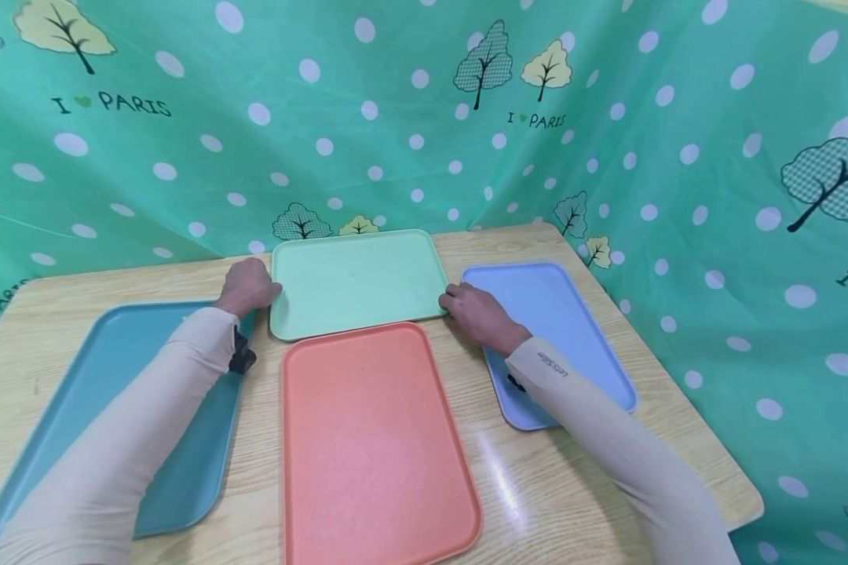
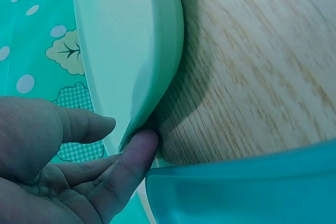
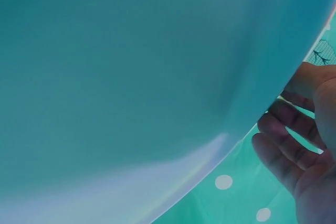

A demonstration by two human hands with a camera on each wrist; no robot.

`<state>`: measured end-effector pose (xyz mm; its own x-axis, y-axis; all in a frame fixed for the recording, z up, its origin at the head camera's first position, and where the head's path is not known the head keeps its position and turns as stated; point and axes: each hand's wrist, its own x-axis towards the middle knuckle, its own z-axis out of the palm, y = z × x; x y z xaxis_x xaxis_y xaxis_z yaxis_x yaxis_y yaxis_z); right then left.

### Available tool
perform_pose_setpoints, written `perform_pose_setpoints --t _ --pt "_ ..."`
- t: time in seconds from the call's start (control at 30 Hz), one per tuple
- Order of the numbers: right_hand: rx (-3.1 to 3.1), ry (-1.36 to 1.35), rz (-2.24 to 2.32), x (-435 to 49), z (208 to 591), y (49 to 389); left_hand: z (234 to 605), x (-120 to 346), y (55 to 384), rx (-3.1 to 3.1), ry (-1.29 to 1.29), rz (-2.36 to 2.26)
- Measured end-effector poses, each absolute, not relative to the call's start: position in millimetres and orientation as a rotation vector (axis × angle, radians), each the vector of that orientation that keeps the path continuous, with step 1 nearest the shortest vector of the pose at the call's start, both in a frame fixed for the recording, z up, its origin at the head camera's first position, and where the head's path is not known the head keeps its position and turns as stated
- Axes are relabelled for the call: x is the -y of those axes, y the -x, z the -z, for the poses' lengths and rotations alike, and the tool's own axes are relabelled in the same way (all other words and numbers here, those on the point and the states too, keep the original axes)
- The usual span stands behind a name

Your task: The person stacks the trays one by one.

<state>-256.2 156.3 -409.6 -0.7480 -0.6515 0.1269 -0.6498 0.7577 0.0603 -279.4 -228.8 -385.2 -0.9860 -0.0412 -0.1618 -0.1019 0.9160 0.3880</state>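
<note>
A light green tray (image 1: 356, 282) lies crosswise at the back of the table. At its left short side, my left hand (image 1: 246, 284) grips the rim; in the left wrist view the thumb is over the tray and the fingertips meet the outer edge. My right hand (image 1: 482, 314) holds the front right corner area with bent fingers, its wrist above a lavender tray (image 1: 565, 329). In the right wrist view a large bluish surface (image 3: 131, 77) fills most of the picture, hiding what the fingertips touch. A salmon tray (image 1: 367, 439) lies lengthwise right in front of the green one.
Under my left forearm is a teal tray (image 1: 141, 353), set at a slant on the wooden table (image 1: 254, 439). Green polka-dot cloth (image 1: 367, 110) with printed trees hangs behind the table and along its right side.
</note>
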Motion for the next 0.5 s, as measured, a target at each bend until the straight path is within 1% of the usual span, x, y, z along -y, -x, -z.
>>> perform_pose_setpoints --t 0.3,0.5 --pt "2.733 -1.149 0.196 -152.2 409.9 264.0 389.7 229.4 281.1 -2.874 0.173 -0.672" --pt "2.653 -1.192 0.255 -150.6 409.2 263.3 388.7 225.6 282.2 -2.855 0.224 -0.684"
